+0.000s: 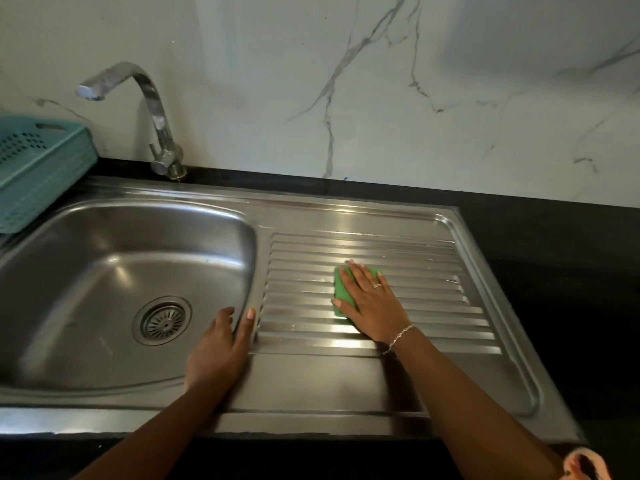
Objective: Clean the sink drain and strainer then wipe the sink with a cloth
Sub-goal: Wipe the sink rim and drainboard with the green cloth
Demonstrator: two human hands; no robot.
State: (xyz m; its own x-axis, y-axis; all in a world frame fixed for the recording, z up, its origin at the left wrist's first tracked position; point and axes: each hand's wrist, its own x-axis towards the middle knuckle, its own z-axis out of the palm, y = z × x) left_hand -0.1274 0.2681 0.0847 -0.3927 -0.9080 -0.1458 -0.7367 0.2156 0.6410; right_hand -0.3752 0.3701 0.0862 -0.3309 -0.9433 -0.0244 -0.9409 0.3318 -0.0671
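A stainless steel sink (104, 258) fills the left of the view, with a round slotted strainer (162, 321) seated in its drain. To its right lies the ribbed draining board (426, 292). My right hand (367, 299) presses flat on a green scrub pad (341, 291) in the middle of the ribs, fingers spread over it. My left hand (221, 344) rests on the ridge between basin and draining board, fingers curled over the basin edge, holding nothing.
A chrome tap (152, 112) stands behind the basin, spout turned left. A teal plastic basket (38, 168) sits at the far left. Black countertop (554, 258) surrounds the sink; a marble wall rises behind. A pink cloth (585, 465) shows at bottom right.
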